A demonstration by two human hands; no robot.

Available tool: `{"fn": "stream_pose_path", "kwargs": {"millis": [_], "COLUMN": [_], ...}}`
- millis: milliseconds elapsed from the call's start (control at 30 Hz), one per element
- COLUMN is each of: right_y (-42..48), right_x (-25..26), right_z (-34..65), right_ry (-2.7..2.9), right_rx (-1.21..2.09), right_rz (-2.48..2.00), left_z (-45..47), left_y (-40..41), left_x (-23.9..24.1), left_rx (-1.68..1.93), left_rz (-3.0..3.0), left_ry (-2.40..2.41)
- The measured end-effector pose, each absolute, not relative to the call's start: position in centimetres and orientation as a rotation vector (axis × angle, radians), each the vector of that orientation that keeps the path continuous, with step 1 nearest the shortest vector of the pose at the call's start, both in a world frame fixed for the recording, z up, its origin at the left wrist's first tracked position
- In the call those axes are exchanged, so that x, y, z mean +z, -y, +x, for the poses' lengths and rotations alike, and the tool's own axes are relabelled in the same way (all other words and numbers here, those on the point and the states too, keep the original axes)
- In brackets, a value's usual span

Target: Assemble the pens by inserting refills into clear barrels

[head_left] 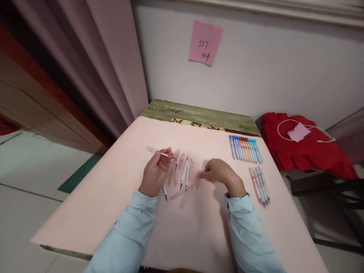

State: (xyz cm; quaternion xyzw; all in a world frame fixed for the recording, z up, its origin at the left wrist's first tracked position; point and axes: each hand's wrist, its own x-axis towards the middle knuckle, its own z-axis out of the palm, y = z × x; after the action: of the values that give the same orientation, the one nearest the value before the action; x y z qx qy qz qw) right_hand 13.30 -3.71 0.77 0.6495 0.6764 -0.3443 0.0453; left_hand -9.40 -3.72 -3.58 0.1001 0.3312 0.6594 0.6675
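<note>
My left hand (155, 172) is closed round a clear pen barrel (155, 151) whose tip points right, held just above the pink table cover (113, 197). My right hand (217, 171) rests on the cover with its fingers curled and pinched toward the left; what it grips, if anything, is too small to name. Between the two hands lie several loose pen parts (182, 170): clear and pink barrels and thin refills. One more refill (164, 192) lies just below my left wrist.
A row of blue and orange pens (246, 148) lies at the table's back right, with a bundle of pale pens (260, 185) in front of it. A red cloth (307, 148) with a white cable sits on a stand to the right. A pink note (205, 42) hangs on the wall.
</note>
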Motion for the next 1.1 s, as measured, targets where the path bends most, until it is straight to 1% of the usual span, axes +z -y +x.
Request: {"fn": "stream_pose_path", "kwargs": {"millis": [167,367,600,933,1100], "right_y": [3.6,3.4,3.2,3.4,3.4], "right_x": [0.0,-0.7,-1.3,-1.1,-1.5], "right_z": [11.7,11.4,12.2,13.9,14.2], "right_ry": [-2.029,-2.105,-2.145,-2.214,-2.268], "right_rx": [-0.908,-0.823,-1.127,-1.309,-1.376], "right_rz": [1.858,1.958,1.959,2.170,2.287], "left_z": [-9.8,-10.1,-10.1,-9.6,-8.9], "left_y": [3.3,3.2,3.4,3.7,4.6], "left_x": [-2.9,-2.3,-3.2,-3.1,-3.0], "left_rx": [1.526,1.571,1.529,1.511,1.477], "left_rz": [0.037,-0.081,-0.004,0.105,0.401], "left_ry": [-0.687,-0.608,-0.632,-0.706,-0.727]}}
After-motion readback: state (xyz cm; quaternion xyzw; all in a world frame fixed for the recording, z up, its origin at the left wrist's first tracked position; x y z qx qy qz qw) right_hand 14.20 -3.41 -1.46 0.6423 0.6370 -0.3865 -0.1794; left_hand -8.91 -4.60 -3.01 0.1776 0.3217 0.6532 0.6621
